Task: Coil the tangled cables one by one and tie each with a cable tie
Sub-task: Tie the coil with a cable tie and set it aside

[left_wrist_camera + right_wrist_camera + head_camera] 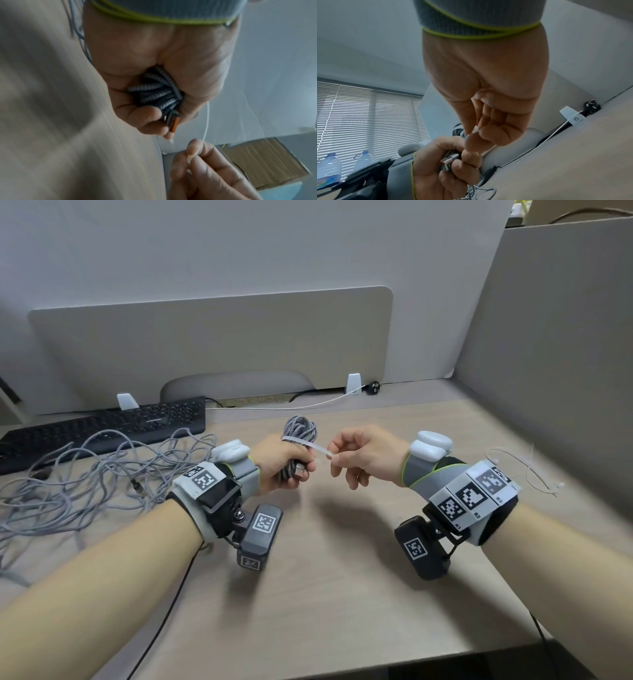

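Note:
My left hand [286, 463] grips a coiled grey braided cable [301, 428] above the desk, its loops sticking out above the fist and a USB plug [173, 122] poking out by the fingertips. A white cable tie [308, 446] wraps around the coil and runs to the right. My right hand [352, 455] pinches the tie's free end between thumb and forefinger, close beside the left hand. In the left wrist view the coil [157, 93] fills the palm and the tie [206, 121] stretches to the right fingers [197, 150]. A tangled heap of grey cables [85, 474] lies at left.
A black keyboard [102, 429] sits at the back left behind the tangle. Loose white cable ties [527, 470] lie on the desk [342, 577] at right. A white cable and black plug [373, 387] run along the rear partition. Grey partitions wall the back and right.

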`<move>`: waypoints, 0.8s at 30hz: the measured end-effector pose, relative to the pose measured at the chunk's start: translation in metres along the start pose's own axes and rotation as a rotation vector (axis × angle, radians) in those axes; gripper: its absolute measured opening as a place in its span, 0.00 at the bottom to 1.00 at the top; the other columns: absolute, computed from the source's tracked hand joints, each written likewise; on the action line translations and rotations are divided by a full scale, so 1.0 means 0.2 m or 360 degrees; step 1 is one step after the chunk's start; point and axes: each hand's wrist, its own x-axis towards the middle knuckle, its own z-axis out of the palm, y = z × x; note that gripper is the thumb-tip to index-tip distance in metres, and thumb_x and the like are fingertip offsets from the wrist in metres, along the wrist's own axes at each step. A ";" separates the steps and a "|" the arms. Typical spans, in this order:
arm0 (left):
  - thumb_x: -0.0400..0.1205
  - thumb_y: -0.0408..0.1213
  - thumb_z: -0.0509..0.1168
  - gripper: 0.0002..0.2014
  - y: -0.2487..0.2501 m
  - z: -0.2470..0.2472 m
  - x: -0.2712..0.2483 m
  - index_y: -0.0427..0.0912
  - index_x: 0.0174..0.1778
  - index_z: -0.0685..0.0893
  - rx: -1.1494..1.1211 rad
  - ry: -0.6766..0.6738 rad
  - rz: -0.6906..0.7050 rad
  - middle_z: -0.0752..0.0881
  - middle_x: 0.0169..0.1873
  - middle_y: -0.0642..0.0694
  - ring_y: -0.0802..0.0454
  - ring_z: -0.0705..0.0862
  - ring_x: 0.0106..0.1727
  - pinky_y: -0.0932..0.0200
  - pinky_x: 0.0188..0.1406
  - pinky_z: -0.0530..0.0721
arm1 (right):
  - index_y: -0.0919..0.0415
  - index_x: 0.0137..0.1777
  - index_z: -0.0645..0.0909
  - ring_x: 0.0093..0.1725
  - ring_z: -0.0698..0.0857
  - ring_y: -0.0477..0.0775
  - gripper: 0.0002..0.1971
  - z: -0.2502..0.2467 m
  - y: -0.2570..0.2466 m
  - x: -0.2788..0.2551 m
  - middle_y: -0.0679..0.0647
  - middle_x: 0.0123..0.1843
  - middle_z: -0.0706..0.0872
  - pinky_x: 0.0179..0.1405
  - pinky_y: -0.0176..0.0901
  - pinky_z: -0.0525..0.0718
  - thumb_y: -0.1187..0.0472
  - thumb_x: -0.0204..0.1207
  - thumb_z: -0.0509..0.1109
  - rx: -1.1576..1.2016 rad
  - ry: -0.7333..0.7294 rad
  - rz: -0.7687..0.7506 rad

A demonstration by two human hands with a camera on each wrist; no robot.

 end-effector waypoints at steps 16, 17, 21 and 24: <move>0.82 0.27 0.60 0.07 0.02 0.03 -0.03 0.38 0.39 0.79 -0.0275 -0.0098 -0.0133 0.80 0.27 0.45 0.55 0.76 0.24 0.70 0.15 0.66 | 0.59 0.48 0.74 0.21 0.81 0.54 0.10 0.01 -0.02 -0.01 0.58 0.33 0.86 0.18 0.40 0.74 0.75 0.81 0.59 -0.0002 -0.0031 -0.0060; 0.82 0.27 0.60 0.06 0.01 0.03 -0.02 0.38 0.40 0.79 -0.0275 -0.0094 -0.0135 0.80 0.27 0.46 0.56 0.76 0.24 0.70 0.15 0.66 | 0.59 0.48 0.74 0.21 0.81 0.54 0.10 0.01 -0.02 -0.01 0.58 0.33 0.86 0.18 0.40 0.74 0.75 0.81 0.58 0.0006 -0.0030 -0.0058; 0.82 0.27 0.59 0.06 0.02 0.03 -0.02 0.38 0.42 0.78 -0.0322 -0.0104 -0.0157 0.81 0.27 0.46 0.57 0.76 0.24 0.70 0.14 0.66 | 0.59 0.48 0.73 0.21 0.81 0.54 0.11 0.01 -0.02 -0.02 0.57 0.33 0.86 0.18 0.40 0.74 0.76 0.81 0.58 0.0023 -0.0053 -0.0051; 0.82 0.27 0.60 0.06 0.03 0.04 -0.03 0.38 0.40 0.78 -0.0332 -0.0138 -0.0167 0.80 0.28 0.47 0.57 0.75 0.24 0.70 0.14 0.66 | 0.60 0.48 0.73 0.21 0.81 0.54 0.10 0.02 -0.03 -0.02 0.58 0.35 0.86 0.18 0.40 0.74 0.76 0.81 0.57 0.0032 -0.0061 -0.0065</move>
